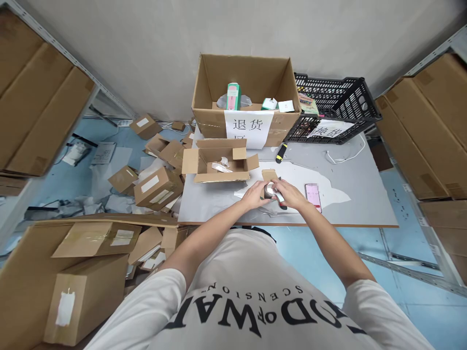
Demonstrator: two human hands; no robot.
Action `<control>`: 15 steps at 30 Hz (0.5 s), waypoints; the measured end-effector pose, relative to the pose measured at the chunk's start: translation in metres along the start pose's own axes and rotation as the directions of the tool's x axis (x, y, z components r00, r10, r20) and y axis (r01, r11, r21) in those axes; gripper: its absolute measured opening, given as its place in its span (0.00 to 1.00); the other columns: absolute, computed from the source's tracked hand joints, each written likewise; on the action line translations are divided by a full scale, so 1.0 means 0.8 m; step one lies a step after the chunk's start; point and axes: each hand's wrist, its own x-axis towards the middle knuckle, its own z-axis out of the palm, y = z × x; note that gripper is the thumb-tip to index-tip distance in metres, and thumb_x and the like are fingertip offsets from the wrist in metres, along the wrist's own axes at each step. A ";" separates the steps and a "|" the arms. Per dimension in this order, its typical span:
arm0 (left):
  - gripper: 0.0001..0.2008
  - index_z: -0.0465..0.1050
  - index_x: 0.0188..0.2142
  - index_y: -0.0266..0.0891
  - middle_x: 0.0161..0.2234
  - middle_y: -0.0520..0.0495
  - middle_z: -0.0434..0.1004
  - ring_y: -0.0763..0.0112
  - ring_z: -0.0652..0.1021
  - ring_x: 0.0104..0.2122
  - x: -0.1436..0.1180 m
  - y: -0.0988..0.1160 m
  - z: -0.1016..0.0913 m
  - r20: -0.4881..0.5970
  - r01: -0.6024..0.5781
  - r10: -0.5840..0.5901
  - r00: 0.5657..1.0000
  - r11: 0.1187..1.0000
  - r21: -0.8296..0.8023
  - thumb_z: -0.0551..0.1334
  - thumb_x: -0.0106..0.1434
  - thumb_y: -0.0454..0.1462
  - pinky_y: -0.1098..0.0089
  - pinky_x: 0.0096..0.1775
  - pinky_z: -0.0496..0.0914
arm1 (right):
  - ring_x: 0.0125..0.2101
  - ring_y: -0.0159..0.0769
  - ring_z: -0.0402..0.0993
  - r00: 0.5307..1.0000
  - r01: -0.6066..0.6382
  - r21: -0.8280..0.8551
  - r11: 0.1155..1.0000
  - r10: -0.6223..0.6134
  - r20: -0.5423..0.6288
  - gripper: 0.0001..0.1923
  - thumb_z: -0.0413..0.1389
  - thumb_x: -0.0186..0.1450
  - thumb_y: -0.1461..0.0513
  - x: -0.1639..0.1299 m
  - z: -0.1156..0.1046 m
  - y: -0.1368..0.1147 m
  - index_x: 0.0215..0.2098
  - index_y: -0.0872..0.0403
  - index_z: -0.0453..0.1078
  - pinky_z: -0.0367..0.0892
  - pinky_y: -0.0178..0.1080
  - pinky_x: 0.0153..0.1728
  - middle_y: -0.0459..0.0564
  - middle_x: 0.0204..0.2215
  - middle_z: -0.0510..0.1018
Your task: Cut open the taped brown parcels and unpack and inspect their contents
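Observation:
Both hands meet near the table's front edge, around a small round silver-and-white thing point(270, 190) whose kind I cannot make out. My left hand point(254, 195) curls against its left side, fingers closed. From the other side my right hand point(291, 193) grips it, with some fingers hidden. Just below the right fingers shows a dark and red object point(282, 203), partly covered. A brown cardboard piece point(269, 175) lies just behind the hands. To the left stands an open small carton point(221, 177) with white wrapping inside. A phone point(313, 195) with a lit pink screen lies right of my right hand.
A large labelled carton point(211, 124) holding small boxes stands at the back, beside a black plastic crate point(350, 104). A yellow-and-black cutter point(281, 153) lies before them. Discarded boxes point(156, 187) cover the floor at left. Stacked cartons point(430, 126) fill the right-hand shelf.

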 end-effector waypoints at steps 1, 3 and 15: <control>0.36 0.59 0.58 0.39 0.53 0.39 0.65 0.56 0.69 0.52 0.000 0.000 0.000 -0.001 0.002 -0.002 1.000 1.000 0.007 0.67 0.51 0.42 0.60 0.52 0.64 | 0.51 0.48 0.65 1.000 -0.009 -0.019 1.000 0.008 -0.011 0.14 0.54 0.61 0.58 0.000 0.000 0.001 0.45 0.52 0.65 0.62 0.51 0.50 0.59 0.54 0.67; 0.35 0.59 0.57 0.39 0.52 0.39 0.66 0.56 0.69 0.51 0.001 -0.001 0.001 -0.007 0.013 -0.013 1.000 1.000 0.018 0.67 0.52 0.43 0.60 0.51 0.64 | 0.46 0.48 0.67 0.999 -0.033 -0.081 0.996 0.031 -0.024 0.13 0.54 0.62 0.56 0.000 0.001 0.001 0.44 0.52 0.68 0.64 0.49 0.45 0.59 0.48 0.71; 0.34 0.61 0.56 0.41 0.50 0.41 0.67 0.57 0.70 0.50 0.002 0.002 0.001 -0.028 0.034 -0.033 0.999 0.999 0.042 0.67 0.51 0.44 0.61 0.50 0.66 | 0.38 0.42 0.69 0.997 0.025 -0.046 0.999 -0.021 0.080 0.12 0.48 0.66 0.64 -0.004 -0.013 -0.006 0.42 0.55 0.72 0.65 0.43 0.39 0.56 0.35 0.73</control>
